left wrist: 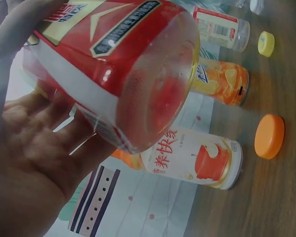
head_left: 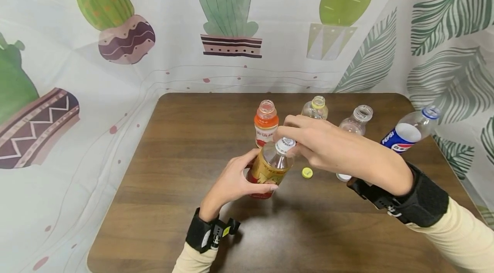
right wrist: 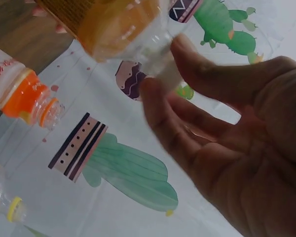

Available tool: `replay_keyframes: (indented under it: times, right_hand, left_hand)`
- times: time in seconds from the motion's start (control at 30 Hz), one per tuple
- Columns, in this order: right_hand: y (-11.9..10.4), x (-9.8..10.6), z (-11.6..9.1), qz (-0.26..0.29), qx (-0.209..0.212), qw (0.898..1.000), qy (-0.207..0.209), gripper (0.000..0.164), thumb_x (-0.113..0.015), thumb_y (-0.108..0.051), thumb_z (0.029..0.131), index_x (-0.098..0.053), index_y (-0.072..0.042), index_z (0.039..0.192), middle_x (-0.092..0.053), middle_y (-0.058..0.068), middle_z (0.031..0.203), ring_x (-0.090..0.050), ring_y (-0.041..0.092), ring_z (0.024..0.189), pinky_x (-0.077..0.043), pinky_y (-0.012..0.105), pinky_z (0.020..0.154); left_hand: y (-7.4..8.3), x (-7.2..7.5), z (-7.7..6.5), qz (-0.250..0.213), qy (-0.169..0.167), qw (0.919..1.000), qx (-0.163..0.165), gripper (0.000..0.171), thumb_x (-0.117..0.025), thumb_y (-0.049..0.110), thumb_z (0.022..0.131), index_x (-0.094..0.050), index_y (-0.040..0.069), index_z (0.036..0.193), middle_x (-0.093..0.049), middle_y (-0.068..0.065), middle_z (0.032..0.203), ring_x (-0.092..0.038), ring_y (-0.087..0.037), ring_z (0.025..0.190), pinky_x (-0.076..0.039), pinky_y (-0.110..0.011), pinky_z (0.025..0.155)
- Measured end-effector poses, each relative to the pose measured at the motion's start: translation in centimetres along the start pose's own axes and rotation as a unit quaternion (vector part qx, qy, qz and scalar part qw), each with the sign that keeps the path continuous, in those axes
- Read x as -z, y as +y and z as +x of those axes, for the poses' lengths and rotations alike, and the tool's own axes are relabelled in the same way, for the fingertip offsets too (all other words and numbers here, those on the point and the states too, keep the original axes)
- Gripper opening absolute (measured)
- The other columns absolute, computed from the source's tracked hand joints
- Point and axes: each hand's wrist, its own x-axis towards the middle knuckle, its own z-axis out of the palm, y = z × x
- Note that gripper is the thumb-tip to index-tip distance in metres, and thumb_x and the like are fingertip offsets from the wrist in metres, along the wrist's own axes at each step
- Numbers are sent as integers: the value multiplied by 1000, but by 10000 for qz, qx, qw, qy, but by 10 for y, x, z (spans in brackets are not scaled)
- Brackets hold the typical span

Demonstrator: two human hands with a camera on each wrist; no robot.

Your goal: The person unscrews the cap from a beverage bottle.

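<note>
My left hand (head_left: 235,181) grips the body of a clear plastic bottle (head_left: 266,172) with a gold and red label, its thumb along the near side. The bottle is tilted, and its base shows raised above the table in the left wrist view. On its neck sits a white cap (head_left: 285,145), pinched between the thumb and fingers of my right hand (head_left: 328,140). Closest behind is an uncapped bottle with an orange neck band (head_left: 266,121). From the right wrist, the white cap (right wrist: 167,74) appears blurred between thumb and fingertip.
Farther right stand an uncapped bottle with a yellow neck ring (head_left: 314,110), a clear open bottle (head_left: 354,121) and a Pepsi bottle (head_left: 409,132). A yellow cap (head_left: 307,172), a white cap (head_left: 342,177) and an orange cap (left wrist: 270,137) lie on the wooden table (head_left: 185,136). Printed cloth hangs behind.
</note>
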Motion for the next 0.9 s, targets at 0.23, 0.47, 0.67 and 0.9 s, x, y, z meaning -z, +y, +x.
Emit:
replay_keyframes:
  times: [0.23,0.47,0.67,0.9]
  right_hand:
    - [-8,4,-5,-404,-498,9979,-21,45,-72,-32,91,-59,-14,130,-63,-2,102,-58,11,85,-53,29,70]
    - [-21,-7,7,-1058,-1671,9787,547,48,-62,-50,94,-51,-10,70,-42,-3,54,-43,13,43,-35,28,42]
    - [-21,-17,10,-1133,-1833,9747,592,47,-64,-46,94,-50,-8,71,-40,-2,53,-41,15,42,-32,28,41]
    - [-17,-12,9,-600,-1771,9823,139,36,-63,-37,97,-54,-7,79,-43,-1,59,-43,14,48,-33,26,45]
  left_hand:
    - [-7,-1,0,-101,6,9999,-118,67,-88,39,73,-56,30,130,-69,11,111,-66,-6,95,-56,-30,82]
    - [-5,1,0,116,211,9997,-14,69,-89,41,71,-55,32,130,-68,12,112,-65,-7,94,-56,-31,81]
    - [-5,1,0,222,199,9995,143,69,-88,41,72,-54,32,131,-67,11,113,-64,-7,95,-57,-33,81]
    - [-5,2,-1,231,154,9996,97,67,-87,43,73,-55,30,130,-67,11,112,-63,-7,93,-56,-31,80]
